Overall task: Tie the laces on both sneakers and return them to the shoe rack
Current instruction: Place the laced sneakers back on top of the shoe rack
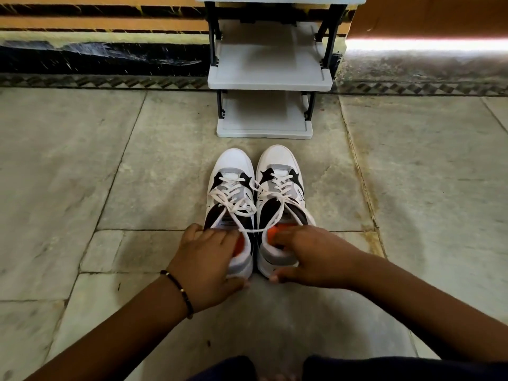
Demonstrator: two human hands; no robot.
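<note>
Sneakers, two of them, stand side by side on the stone floor (137,188), toes pointing at the shoe rack (269,78) and a little short of its lowest shelf. The left sneaker (231,193) and the right sneaker (281,188) touch along their inner sides. Both are white with grey and black panels and an orange lining at the heel opening. Their white laces (242,204) lie loose over the tongues, and one strand runs straight across from one shoe's collar to the other's.

At the end of the sneakers farthest from the rack, the left hand (209,257) is closed over the left sneaker's heel, fingers curled into the collar and thumb behind the heel. A beaded bracelet (178,287) circles that wrist. The right hand (310,257) grips the right sneaker's heel likewise, fingers tucked inside the opening, thumb low against the back.

The rack is grey with black uprights, set against a dark-banded wall.
</note>
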